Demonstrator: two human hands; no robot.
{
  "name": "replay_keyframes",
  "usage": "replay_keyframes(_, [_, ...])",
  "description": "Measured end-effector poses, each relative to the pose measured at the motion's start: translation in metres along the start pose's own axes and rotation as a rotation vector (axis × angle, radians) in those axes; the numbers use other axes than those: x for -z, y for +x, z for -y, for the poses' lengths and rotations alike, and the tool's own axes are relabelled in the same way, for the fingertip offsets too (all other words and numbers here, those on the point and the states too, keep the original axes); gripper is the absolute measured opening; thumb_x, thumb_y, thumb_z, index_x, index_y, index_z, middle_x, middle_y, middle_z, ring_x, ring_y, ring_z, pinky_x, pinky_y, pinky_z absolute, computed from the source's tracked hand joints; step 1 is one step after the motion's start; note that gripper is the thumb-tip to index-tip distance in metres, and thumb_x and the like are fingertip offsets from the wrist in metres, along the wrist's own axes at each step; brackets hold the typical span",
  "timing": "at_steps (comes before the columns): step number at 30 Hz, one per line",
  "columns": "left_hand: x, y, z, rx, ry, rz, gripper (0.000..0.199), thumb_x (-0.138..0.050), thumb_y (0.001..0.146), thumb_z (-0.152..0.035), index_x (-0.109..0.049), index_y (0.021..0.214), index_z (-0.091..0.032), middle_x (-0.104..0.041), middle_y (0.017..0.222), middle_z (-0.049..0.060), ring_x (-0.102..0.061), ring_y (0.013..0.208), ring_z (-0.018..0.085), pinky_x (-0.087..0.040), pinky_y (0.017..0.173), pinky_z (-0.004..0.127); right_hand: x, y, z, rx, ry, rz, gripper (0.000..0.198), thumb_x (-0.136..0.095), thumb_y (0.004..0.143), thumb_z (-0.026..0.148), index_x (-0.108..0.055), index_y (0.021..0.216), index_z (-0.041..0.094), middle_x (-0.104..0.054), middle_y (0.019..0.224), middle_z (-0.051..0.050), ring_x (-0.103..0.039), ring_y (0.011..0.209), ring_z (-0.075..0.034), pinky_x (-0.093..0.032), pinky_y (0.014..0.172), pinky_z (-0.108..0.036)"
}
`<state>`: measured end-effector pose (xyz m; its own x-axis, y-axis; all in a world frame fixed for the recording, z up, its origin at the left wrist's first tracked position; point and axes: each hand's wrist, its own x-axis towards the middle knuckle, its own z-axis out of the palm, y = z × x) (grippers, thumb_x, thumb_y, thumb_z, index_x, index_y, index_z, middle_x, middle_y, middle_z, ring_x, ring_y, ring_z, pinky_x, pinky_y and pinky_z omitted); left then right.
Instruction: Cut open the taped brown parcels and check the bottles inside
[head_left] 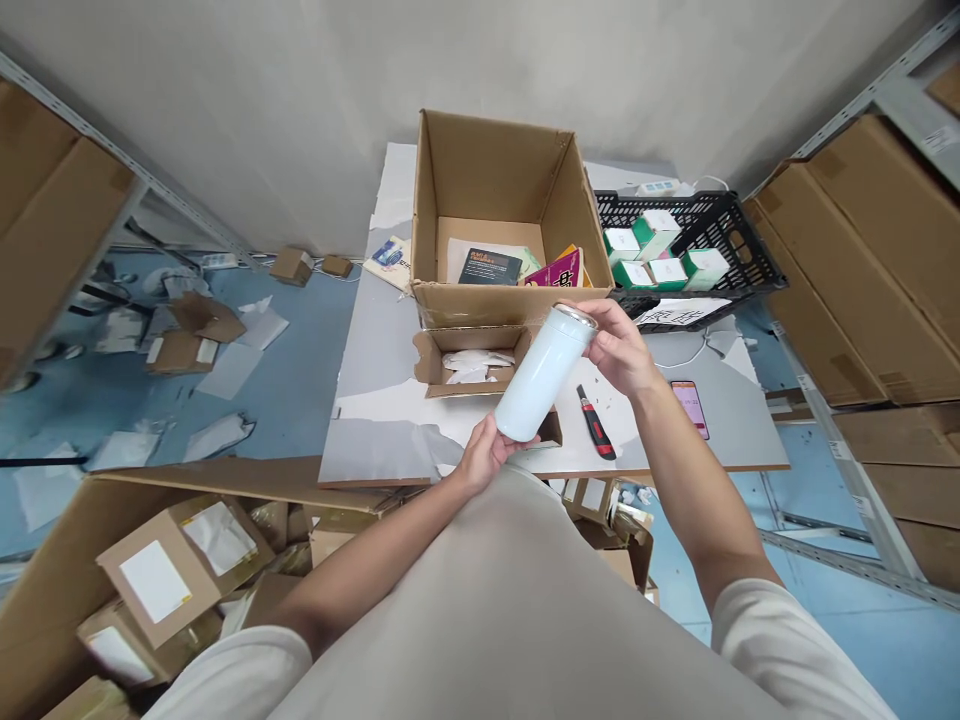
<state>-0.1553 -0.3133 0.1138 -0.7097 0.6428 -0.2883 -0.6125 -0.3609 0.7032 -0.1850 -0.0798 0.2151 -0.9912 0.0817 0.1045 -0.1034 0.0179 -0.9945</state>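
A pale blue, can-shaped tumbler (546,372) with a silvery rim is held tilted above the table, its top to the upper right. My left hand (484,452) grips the bottom end. Around the rim at the top, my right hand (619,345) has its fingers closed. Behind the tumbler lies a small open cardboard box (429,362) with white paper in it. Part of another small brown box (551,430) shows beneath the tumbler, mostly hidden. A red and black utility knife (596,424) rests on the table below my right hand.
A large open carton (491,306) holding books stands at the back. Right of it, a black crate (739,235) holds several green-white boxes. A phone (689,409) lies on the table (375,400). A big carton of parcels (300,475) is at the lower left. Shelves flank both sides.
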Motion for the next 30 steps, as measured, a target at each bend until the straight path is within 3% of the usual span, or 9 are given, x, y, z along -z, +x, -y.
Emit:
replay_keyframes(4, [-0.003, 0.0, 0.001, 0.008, 0.018, -0.037, 0.078, -0.038, 0.078, -0.078, -0.047, 0.125, -0.017, -0.064, 0.116, 0.017, -0.069, 0.091, 0.027, -0.049, 0.085, 0.043, -0.002, 0.0, -0.006, 0.0, -0.06, -0.077, 0.046, -0.07, 0.07, 0.056, -0.06, 0.105, 0.029, -0.062, 0.123, -0.004, -0.058, 0.11, -0.022, -0.052, 0.081, -0.039])
replay_keyframes(7, [-0.004, -0.001, 0.0, -0.01, 0.031, 0.003, 0.077, -0.054, 0.074, -0.071, -0.038, 0.131, -0.023, -0.066, 0.113, 0.014, -0.07, 0.088, 0.025, -0.049, 0.083, 0.041, -0.002, 0.001, -0.009, 0.028, -0.108, -0.124, 0.047, -0.07, 0.069, 0.058, -0.061, 0.106, 0.029, -0.064, 0.118, -0.004, -0.058, 0.109, -0.022, -0.05, 0.088, -0.041])
replay_keyframes(10, [-0.005, -0.004, -0.001, 0.025, 0.024, 0.096, 0.071, -0.059, 0.074, -0.068, -0.047, 0.123, -0.018, -0.07, 0.102, 0.014, -0.069, 0.083, 0.025, -0.049, 0.084, 0.042, -0.002, -0.001, -0.005, 0.036, -0.053, -0.083, 0.056, -0.065, 0.067, 0.067, -0.062, 0.11, 0.031, -0.064, 0.119, -0.004, -0.057, 0.112, -0.024, -0.049, 0.09, -0.044])
replay_keyframes(15, [-0.008, -0.012, -0.002, 0.142, -0.007, 0.175, 0.086, -0.03, 0.071, -0.086, -0.066, 0.093, -0.011, -0.07, 0.079, 0.014, -0.066, 0.07, 0.024, -0.05, 0.077, 0.04, 0.003, -0.013, 0.002, -0.073, 0.028, 0.027, 0.062, -0.057, 0.069, 0.074, -0.06, 0.114, 0.033, -0.058, 0.13, -0.005, -0.055, 0.115, -0.027, -0.051, 0.083, -0.049])
replay_keyframes(21, [-0.004, -0.008, 0.002, 0.234, 0.067, 0.243, 0.091, -0.021, 0.07, -0.088, -0.067, 0.095, -0.013, -0.07, 0.077, 0.013, -0.066, 0.07, 0.023, -0.05, 0.074, 0.038, 0.004, -0.022, -0.006, -0.055, -0.055, -0.03, 0.059, -0.068, 0.064, 0.068, -0.053, 0.11, 0.034, -0.059, 0.121, -0.002, -0.06, 0.099, -0.022, -0.054, 0.071, -0.037])
replay_keyframes(24, [0.011, 0.0, 0.001, 0.106, 0.289, 0.13, 0.092, -0.02, 0.07, -0.088, -0.064, 0.102, -0.013, -0.069, 0.083, 0.014, -0.066, 0.075, 0.024, -0.05, 0.076, 0.04, 0.008, -0.033, -0.007, 0.03, -0.183, -0.172, 0.061, -0.069, 0.062, 0.069, -0.054, 0.109, 0.033, -0.058, 0.12, -0.004, -0.057, 0.104, -0.024, -0.053, 0.076, -0.039])
replay_keyframes(27, [0.028, 0.008, -0.002, -0.188, 0.746, -0.008, 0.077, -0.057, 0.065, -0.078, -0.061, 0.113, -0.017, -0.065, 0.105, 0.014, -0.061, 0.097, 0.028, -0.045, 0.09, 0.044, 0.011, -0.056, -0.011, 0.122, -0.314, -0.342, 0.054, -0.072, 0.065, 0.06, -0.055, 0.107, 0.031, -0.058, 0.115, -0.004, -0.055, 0.108, -0.025, -0.048, 0.089, -0.042])
replay_keyframes(30, [0.038, 0.022, 0.003, -0.367, 1.109, 0.061, 0.096, -0.083, 0.047, -0.057, -0.05, 0.13, -0.02, -0.049, 0.134, 0.016, -0.043, 0.126, 0.036, -0.033, 0.106, 0.049, 0.007, -0.087, -0.021, 0.128, -0.378, -0.477, 0.046, -0.072, 0.07, 0.05, -0.055, 0.106, 0.03, -0.059, 0.111, -0.004, -0.055, 0.108, -0.024, -0.044, 0.097, -0.044])
